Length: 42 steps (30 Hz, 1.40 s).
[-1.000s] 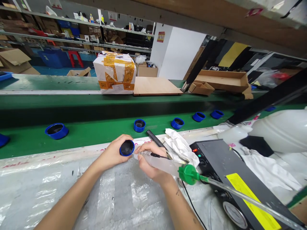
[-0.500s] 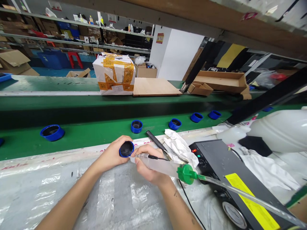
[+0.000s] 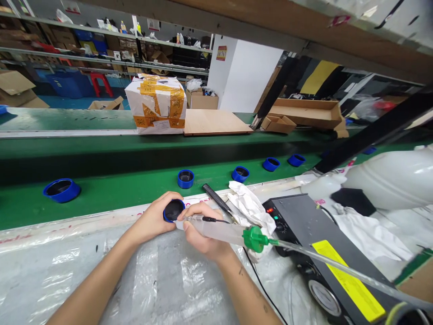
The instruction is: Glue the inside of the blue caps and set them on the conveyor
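My left hand is wrapped round a small blue cap whose dark open inside faces up. My right hand grips a clear dispensing syringe with a green end fitting, and its tip rests at the cap's rim. A clear hose runs from the fitting off to the right. Both hands rest on clear plastic sheeting over the bench.
Several blue caps ride the green conveyor belt, one large one at the left. A black controller box with a yellow label, a crumpled white cloth, a black handle and white jugs lie to the right. A taped carton sits behind.
The caps on the belt have drifted left. My hands stay together at the held cap, and the view has shifted slightly.
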Available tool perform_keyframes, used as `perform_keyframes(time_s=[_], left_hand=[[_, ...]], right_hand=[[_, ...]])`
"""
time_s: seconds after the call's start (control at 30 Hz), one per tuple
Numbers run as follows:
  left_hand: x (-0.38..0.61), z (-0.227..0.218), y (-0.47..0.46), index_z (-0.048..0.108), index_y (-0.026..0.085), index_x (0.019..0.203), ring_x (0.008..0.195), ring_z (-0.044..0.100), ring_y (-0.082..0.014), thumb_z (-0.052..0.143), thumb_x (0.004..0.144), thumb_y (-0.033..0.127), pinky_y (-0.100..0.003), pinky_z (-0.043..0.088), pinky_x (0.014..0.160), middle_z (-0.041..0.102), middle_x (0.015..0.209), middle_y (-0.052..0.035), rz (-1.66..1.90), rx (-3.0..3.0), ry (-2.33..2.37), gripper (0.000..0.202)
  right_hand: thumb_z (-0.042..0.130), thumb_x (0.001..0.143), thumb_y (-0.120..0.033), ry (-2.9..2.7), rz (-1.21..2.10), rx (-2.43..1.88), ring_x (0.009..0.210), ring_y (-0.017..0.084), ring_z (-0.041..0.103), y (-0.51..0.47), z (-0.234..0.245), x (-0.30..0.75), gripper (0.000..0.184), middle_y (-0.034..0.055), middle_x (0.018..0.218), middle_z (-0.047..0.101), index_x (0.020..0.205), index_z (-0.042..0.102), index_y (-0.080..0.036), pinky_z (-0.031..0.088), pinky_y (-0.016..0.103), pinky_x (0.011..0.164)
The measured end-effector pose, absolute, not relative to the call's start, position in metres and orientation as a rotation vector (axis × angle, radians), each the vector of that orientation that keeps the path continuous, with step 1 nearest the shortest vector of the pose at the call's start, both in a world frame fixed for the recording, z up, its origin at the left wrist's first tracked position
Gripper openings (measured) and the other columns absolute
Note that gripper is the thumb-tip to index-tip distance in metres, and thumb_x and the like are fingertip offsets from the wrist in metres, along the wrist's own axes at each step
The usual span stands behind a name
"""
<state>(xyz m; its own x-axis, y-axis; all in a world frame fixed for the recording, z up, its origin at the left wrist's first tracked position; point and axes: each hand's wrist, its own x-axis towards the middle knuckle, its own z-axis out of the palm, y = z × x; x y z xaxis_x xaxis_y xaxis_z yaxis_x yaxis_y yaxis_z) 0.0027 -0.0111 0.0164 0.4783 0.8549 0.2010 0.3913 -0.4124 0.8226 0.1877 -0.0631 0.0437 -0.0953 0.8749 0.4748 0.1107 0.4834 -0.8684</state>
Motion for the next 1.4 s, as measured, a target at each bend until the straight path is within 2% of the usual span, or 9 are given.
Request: perform_keyframes(time_s=[0.23,0.43,0.93,1.1,1.4], left_hand=[[0.001,0.016,-0.011,0.059,0.024,0.117,0.114,0.062,-0.0257,0.070,0.074,0.018,-0.038,0.050,0.099,0.064,0.124,-0.0051,0.818,2.007,1.022,0.045],[0.002,0.020,-0.013,0.059,0.023,0.115,0.115,0.064,-0.0265,0.068,0.073,0.017,-0.039,0.051,0.099,0.065,0.126,-0.0062,0.815,2.017,1.008,0.044],[-0.002,0.020,-0.010,0.060,0.025,0.120,0.115,0.066,-0.0252,0.074,0.072,0.018,-0.035,0.053,0.099,0.067,0.125,-0.0034,0.752,1.976,0.982,0.050],[-0.002,0.019,-0.010,0.060,0.024,0.119,0.115,0.066,-0.0263,0.074,0.074,0.021,-0.037,0.053,0.099,0.068,0.125,-0.0051,0.752,1.991,0.982,0.048],[0.000,0.024,-0.012,0.060,0.023,0.114,0.110,0.067,-0.0256,0.075,0.076,0.029,-0.036,0.054,0.098,0.070,0.119,-0.0042,0.751,2.038,1.011,0.041]], right_hand=[[0.065,0.076,-0.019,-1.511,0.845,-0.885,0.078,0.020,0.077,-0.062,0.043,0.185,0.010,0.0035,0.085,0.080,0.085,0.065,-0.024,0.061,0.032,0.076],[0.065,0.077,-0.019,-1.487,0.838,-0.888,0.078,0.020,0.075,-0.062,0.042,0.183,0.009,0.0037,0.087,0.080,0.085,0.065,-0.024,0.060,0.031,0.074],[0.067,0.080,-0.019,-1.399,0.875,-0.825,0.085,0.019,0.075,-0.063,0.043,0.173,0.008,0.0031,0.091,0.078,0.087,0.065,-0.024,0.061,0.032,0.080],[0.068,0.081,-0.020,-1.387,0.886,-0.818,0.088,0.020,0.076,-0.063,0.040,0.173,0.009,0.0033,0.092,0.078,0.088,0.064,-0.024,0.062,0.034,0.085],[0.068,0.083,-0.023,-1.356,0.895,-0.869,0.088,0.020,0.077,-0.064,0.042,0.173,0.010,0.0038,0.095,0.079,0.091,0.065,-0.025,0.062,0.033,0.083]])
